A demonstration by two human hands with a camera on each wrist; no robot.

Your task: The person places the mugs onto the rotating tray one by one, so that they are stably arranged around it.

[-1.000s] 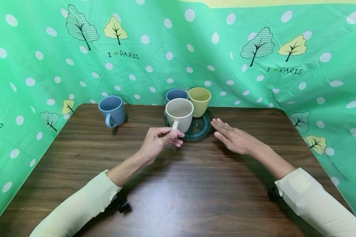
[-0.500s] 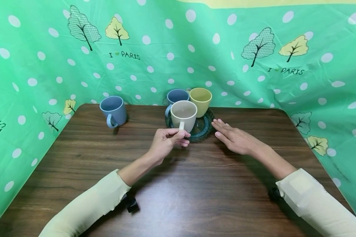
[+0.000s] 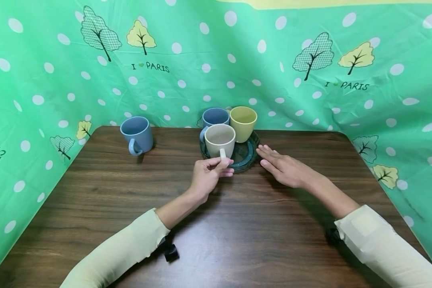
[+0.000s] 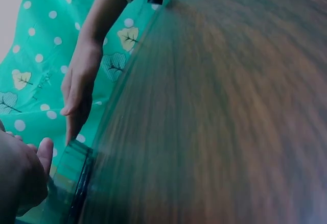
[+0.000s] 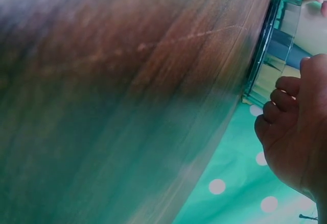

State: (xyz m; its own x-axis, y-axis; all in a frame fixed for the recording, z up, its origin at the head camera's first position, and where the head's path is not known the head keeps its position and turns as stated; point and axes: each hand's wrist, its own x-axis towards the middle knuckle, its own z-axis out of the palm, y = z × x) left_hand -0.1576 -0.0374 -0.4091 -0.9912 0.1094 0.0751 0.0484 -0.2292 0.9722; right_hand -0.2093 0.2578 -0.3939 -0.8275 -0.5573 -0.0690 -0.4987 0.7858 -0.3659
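My left hand (image 3: 207,176) pinches the handle of a white mug (image 3: 216,150), which is upright over the front left of a round dark-teal glass tray (image 3: 251,159). Behind it on the tray stand a blue mug (image 3: 215,116) and a yellow mug (image 3: 243,125); the white mug partly covers the blue one. My right hand (image 3: 282,166) is held with straight fingers, the fingertips right at the tray's right rim. In the right wrist view the tray's clear side wall (image 5: 278,40) shows beside the right hand (image 5: 296,127). The left wrist view cuts off most of the left hand (image 4: 25,170).
Another blue mug (image 3: 142,138) stands apart at the back left of the brown wooden table (image 3: 237,232), its handle turned toward me. A green dotted cloth (image 3: 187,60) hangs close behind the table's far edge and along its sides.
The white mug has come down and settled lower over the tray, uncovering more of the blue mug behind. My left hand and forearm have shifted right. The right hand has stayed put.
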